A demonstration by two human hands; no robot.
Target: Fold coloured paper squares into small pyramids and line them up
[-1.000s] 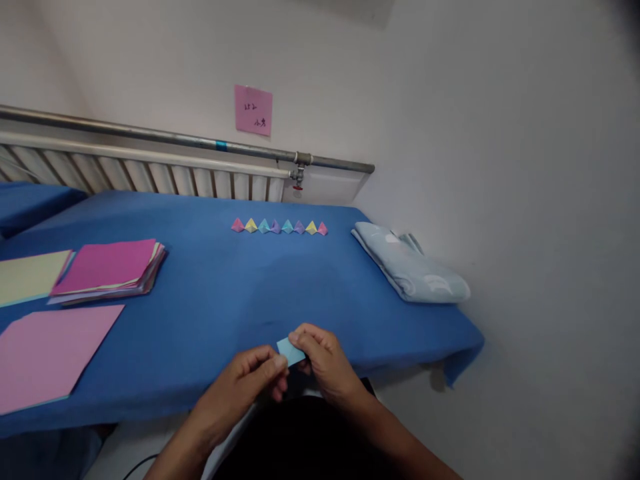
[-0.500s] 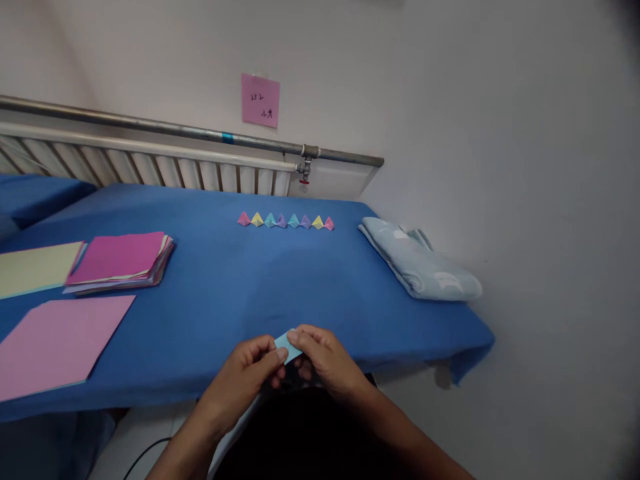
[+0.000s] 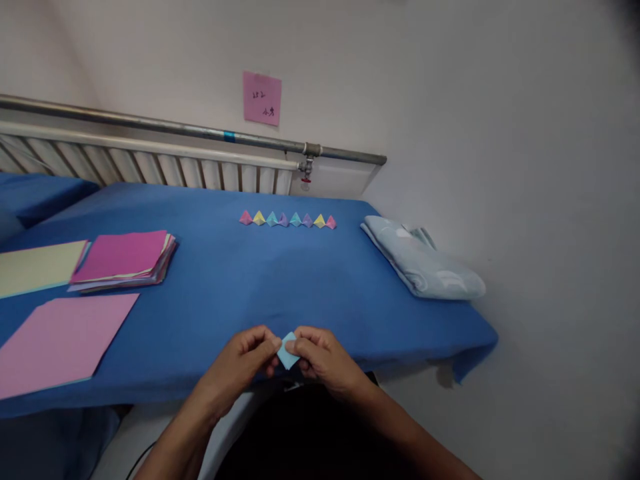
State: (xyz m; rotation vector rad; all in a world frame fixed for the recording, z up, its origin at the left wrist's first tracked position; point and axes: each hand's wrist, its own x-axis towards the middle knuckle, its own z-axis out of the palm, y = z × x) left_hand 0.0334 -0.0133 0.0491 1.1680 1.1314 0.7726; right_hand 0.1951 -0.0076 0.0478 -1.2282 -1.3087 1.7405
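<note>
A small light-blue piece of folded paper (image 3: 287, 357) is held between my two hands near the front edge of the blue-covered table. My left hand (image 3: 253, 353) pinches its left corner between thumb and fingers. On its right side the thumb of my right hand (image 3: 320, 357) presses on the face, with the fingers curled behind. The paper looks roughly square and stands on a corner. Farther back, a row of several small folded paper shapes (image 3: 296, 219) in pink, yellow, blue and purple lies across the cloth.
At the left lie a stack of coloured paper (image 3: 123, 257), pink sheets (image 3: 70, 343) and pale yellow sheets (image 3: 43, 267). A folded light-blue blanket (image 3: 425, 260) rests at the right by the wall. Behind the table run a radiator (image 3: 200, 175) and a metal pipe (image 3: 165, 130).
The blue paper has turned from a slanted strip-like shape to a diamond-like one. My left hand has shifted slightly left and its grip is now at the paper's corner.
</note>
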